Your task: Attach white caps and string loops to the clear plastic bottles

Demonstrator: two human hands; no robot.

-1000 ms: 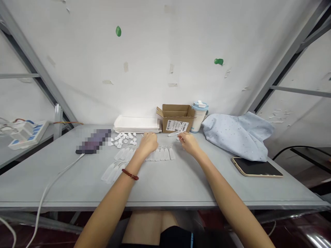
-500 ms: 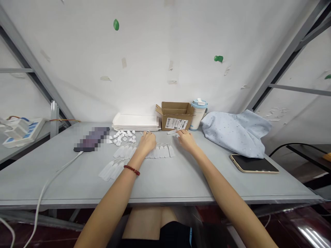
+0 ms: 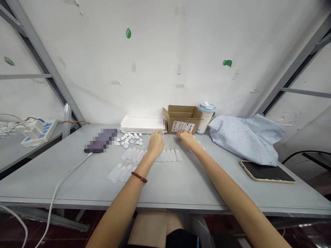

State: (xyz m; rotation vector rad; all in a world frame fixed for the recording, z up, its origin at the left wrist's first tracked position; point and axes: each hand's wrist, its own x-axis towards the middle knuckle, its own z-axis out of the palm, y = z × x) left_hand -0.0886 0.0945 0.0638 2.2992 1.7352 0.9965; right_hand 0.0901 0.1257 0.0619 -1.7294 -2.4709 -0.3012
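My left hand (image 3: 156, 143) is over the back of a row of flat, whitish translucent tag-like pieces (image 3: 169, 155) with thin loops at their tops. Its fingers are curled together, and the fingertips are hidden behind the hand. In front of the cardboard box, my right hand (image 3: 186, 139) bends low to the table with fingers pinched; a bit of pale clear material shows near them, too small to name. More of the translucent pieces (image 3: 119, 172) lie fanned out by my left forearm. A heap of small white caps (image 3: 129, 139) sits left of my left hand.
Along the wall stand a stack of white sheets or trays (image 3: 143, 124), an open cardboard box (image 3: 184, 120) and a lidded cup (image 3: 205, 119). Pale blue cloth (image 3: 243, 137) overlaps a phone (image 3: 267, 171) at right. A dark blurred device (image 3: 100, 140) with a white cable (image 3: 58, 187) lies left.
The camera view has shifted, so everything sits farther right. My right hand has moved slightly left across the box's front, covering the clear piece seen by its fingertips. My left hand stays close to the row.
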